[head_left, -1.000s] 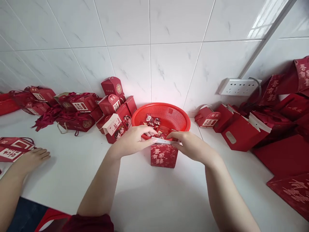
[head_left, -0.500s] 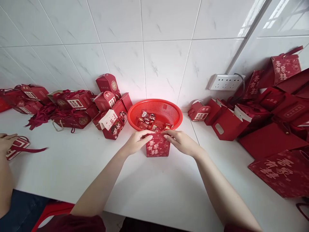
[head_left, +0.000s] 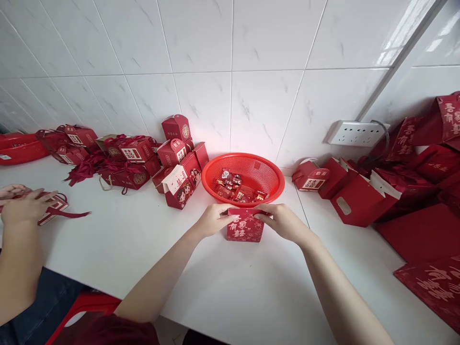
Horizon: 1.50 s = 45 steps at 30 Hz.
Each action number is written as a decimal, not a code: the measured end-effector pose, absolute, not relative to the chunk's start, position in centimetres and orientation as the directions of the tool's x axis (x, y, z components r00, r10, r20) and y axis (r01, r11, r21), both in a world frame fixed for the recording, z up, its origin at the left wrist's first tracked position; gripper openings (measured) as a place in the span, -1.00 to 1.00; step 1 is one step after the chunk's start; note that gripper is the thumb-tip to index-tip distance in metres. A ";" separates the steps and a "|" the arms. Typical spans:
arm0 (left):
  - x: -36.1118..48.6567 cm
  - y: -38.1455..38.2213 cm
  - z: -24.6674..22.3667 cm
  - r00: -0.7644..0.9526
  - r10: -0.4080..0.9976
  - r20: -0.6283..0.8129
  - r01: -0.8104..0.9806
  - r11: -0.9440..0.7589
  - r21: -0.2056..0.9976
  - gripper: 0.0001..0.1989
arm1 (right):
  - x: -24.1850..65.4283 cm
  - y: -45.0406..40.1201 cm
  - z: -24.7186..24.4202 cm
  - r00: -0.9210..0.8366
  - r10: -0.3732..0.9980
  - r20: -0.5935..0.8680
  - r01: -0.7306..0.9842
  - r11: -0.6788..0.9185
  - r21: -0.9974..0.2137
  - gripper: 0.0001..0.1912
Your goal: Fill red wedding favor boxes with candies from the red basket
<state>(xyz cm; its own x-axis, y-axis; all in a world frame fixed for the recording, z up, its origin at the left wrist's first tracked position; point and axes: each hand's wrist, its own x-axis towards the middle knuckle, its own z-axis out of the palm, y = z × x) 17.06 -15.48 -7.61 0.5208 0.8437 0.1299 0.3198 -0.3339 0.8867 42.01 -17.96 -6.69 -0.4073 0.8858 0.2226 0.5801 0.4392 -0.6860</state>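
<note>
A small red gift box with pale Chinese characters stands upright on the white table before me. My left hand pinches its upper left edge, thumb on the front face and fingers behind. At the upper right edge my right hand grips it the same way. The top of the box has a small hole near its middle. Just behind it sits a red plastic basket with wrapped sweets lying in it, partly hidden by the box and my hands.
To the left, a co-worker's hands hold a red box with a ribbon. Red gift boxes stand along the tiled wall. More boxes and red bags crowd the right side, below a white power strip.
The view has swung left, so everything sits further right. My hands still hold the box's top; the fingers have closed in slightly over its upper edge.
</note>
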 end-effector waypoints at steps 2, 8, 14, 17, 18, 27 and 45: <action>16.9 -15.9 -7.4 0.559 0.820 0.125 0.317 -0.351 0.881 -0.66 | 41.9 -17.9 -6.7 -0.424 0.877 0.226 0.559 0.450 -0.697 -0.78; 15.9 -17.8 -7.9 0.483 0.861 0.156 0.382 -0.368 0.848 -0.69 | 40.8 -18.2 -7.2 -0.434 0.874 0.217 0.480 0.428 -0.766 -0.75; 9.6 -20.6 -6.3 0.094 0.950 0.299 0.510 -0.304 0.804 -0.65 | 39.4 -18.9 -10.2 -0.335 0.837 0.432 0.461 0.545 -0.700 -0.74; 5.0 -21.7 -4.8 -0.304 0.831 0.467 0.713 -0.127 0.690 -0.62 | 38.1 -19.4 -12.8 -0.440 0.736 0.514 0.482 0.677 -0.556 -0.81; 3.6 -21.9 -4.5 -0.387 0.761 0.521 0.767 -0.048 0.639 -0.61 | 37.6 -19.6 -13.7 -0.483 0.702 0.524 0.479 0.712 -0.513 -0.81; -0.5 -19.1 -8.3 -0.518 0.722 0.459 0.783 0.184 0.594 -0.62 | 35.3 -19.7 -18.1 -0.627 0.580 0.520 0.444 0.814 -0.373 -0.79; 0.3 -17.2 -8.8 -0.515 0.732 0.446 0.775 0.175 0.607 -0.62 | 35.6 -19.9 -18.5 -0.642 0.598 0.480 0.474 0.801 -0.365 -0.80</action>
